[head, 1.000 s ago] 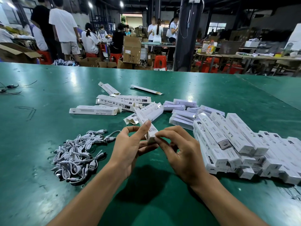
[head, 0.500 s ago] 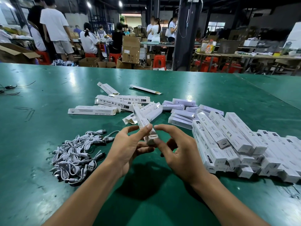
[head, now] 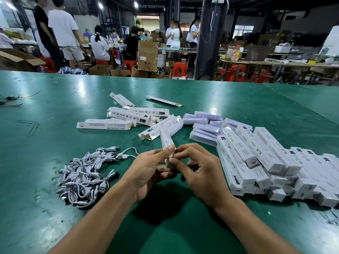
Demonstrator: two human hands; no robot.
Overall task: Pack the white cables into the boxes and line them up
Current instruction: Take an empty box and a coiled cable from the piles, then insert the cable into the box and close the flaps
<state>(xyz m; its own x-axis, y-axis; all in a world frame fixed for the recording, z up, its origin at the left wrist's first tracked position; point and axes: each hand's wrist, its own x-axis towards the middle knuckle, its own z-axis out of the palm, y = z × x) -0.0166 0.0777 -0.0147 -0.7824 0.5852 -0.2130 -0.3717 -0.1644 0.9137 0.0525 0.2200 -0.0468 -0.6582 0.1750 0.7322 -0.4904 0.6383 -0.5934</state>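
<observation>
Bare green table point(head: 45, 125) lay open at far left & along the near edge. Cable pile point(head: 84, 176) blocked near left; stacked boxes point(head: 275, 167) walled the right. Loose boxes point(head: 132, 118) cluttered the middle, w/ a narrow gap btwn them & the cables.

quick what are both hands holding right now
Left hand: grips the long white cardboard box.
Right hand: pinches the same box's near end.

We look through one wide-angle head camera, forward and down across the bench point(head: 36, 143), close above the left hand point(head: 146, 173) and right hand point(head: 203, 175).
</observation>
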